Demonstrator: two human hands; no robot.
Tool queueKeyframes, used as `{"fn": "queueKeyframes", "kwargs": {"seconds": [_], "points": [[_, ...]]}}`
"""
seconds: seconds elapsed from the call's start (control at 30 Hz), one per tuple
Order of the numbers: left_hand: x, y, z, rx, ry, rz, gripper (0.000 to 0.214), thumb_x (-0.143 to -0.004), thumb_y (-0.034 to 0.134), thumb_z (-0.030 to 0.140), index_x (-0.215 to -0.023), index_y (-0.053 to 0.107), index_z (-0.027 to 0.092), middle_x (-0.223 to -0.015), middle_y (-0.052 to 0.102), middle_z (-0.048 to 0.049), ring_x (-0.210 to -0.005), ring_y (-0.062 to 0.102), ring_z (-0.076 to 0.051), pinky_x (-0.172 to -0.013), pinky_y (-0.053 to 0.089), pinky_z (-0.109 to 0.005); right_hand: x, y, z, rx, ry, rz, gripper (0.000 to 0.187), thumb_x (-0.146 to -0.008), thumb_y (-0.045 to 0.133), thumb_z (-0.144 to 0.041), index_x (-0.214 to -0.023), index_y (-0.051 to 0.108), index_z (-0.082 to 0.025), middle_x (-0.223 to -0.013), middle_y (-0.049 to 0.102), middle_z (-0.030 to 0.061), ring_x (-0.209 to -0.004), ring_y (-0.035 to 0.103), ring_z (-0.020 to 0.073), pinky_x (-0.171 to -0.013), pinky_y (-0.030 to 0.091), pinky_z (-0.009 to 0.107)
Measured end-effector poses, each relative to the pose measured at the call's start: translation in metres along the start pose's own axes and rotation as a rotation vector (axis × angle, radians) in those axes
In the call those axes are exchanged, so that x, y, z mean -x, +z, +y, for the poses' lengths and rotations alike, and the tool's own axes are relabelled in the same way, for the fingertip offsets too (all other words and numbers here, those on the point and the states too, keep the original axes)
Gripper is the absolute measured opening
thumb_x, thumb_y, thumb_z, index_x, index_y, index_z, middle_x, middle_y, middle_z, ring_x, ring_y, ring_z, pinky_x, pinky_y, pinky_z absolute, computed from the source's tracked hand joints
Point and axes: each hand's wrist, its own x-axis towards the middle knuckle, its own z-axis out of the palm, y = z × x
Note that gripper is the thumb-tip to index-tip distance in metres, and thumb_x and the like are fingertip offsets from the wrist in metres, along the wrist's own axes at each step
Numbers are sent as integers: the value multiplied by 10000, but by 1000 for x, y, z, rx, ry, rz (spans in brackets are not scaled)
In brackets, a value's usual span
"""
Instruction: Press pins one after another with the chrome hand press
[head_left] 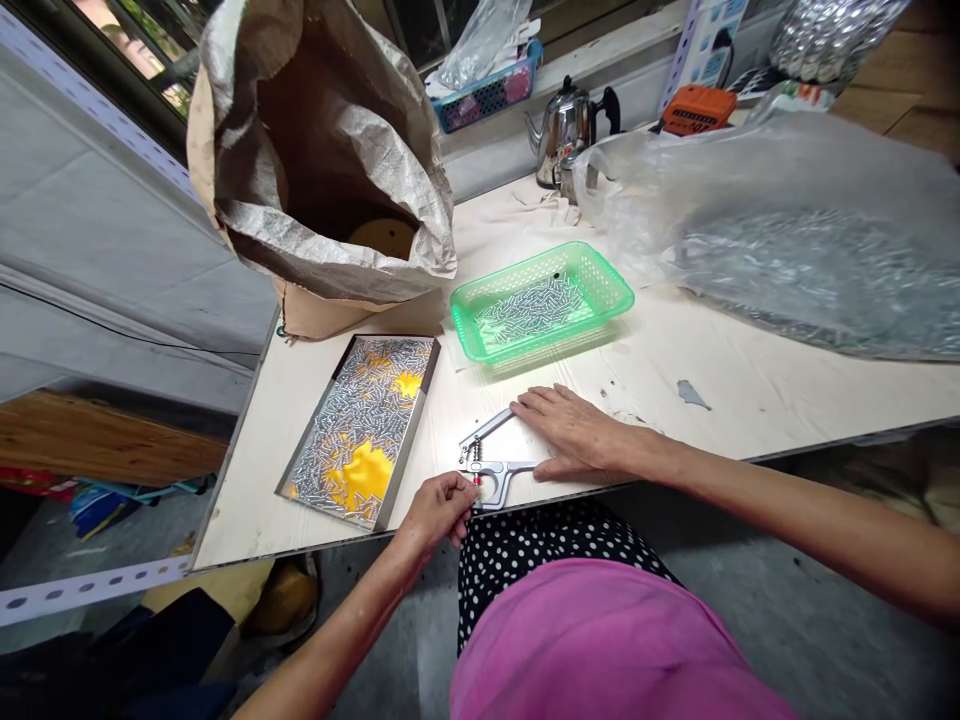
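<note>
A silver hand-lever tool (501, 470) with two handles, a small coil spring and a red part lies at the table's front edge. My right hand (566, 430) rests on it, with fingertips on the upper lever and the thumb at the end of the lower handle. At the tool's left end, my left hand (444, 505) is closed in a pinch close to the red part; what it holds is too small to make out. Left of the tool is a shallow tray (409, 465) of small silver metal pins on a yellow bottom. Behind it, a green basket (544, 340) contains similar pins.
A large paper sack (322, 290) gapes open at the back left of the table (750, 400). To the right lies a big clear plastic bag (810, 260) filled with metal pieces. A steel kettle (566, 130) and an orange box (697, 110) stand at the back.
</note>
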Motion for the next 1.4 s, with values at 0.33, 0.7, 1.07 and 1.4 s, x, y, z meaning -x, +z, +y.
{"fn": "queueKeyframes", "kwargs": {"seconds": [0.33,0.7,1.07,1.4], "points": [[1,2,-3,-1,45,19,409,-695,662,551,-783,560,165,-553,507,66,-384,467,-70,-331,364,-176,8,-2,1,-47,12,89,758,-852,616,-533,-1399,408,-51,-1386,479,232,-1279,432,349,-1093,322,523],[1,0,1,-6,4,-15,391,-720,669,535,-781,547,169,-547,507,68,-381,476,-68,-340,376,-168,8,1,3,-109,61,121,662,-890,586,-436,-1407,408,-64,-1415,449,240,-1320,403,343,-1074,379,497],[1,3,-1,-86,20,10,334,-779,613,504,-774,523,183,-531,495,76,-367,509,-89,-329,415,-186,-8,12,19,15,145,177,256,-955,417,-124,-1067,645,-153,-1039,635,105,-1000,528,234,-838,439,353],[0,1,2,-88,-33,-19,294,-804,609,460,-755,520,184,-513,504,71,-366,522,-95,-332,424,-187,-4,12,16,187,179,348,270,-996,409,-228,-1014,678,-212,-986,676,71,-930,494,246,-785,290,390]]}}
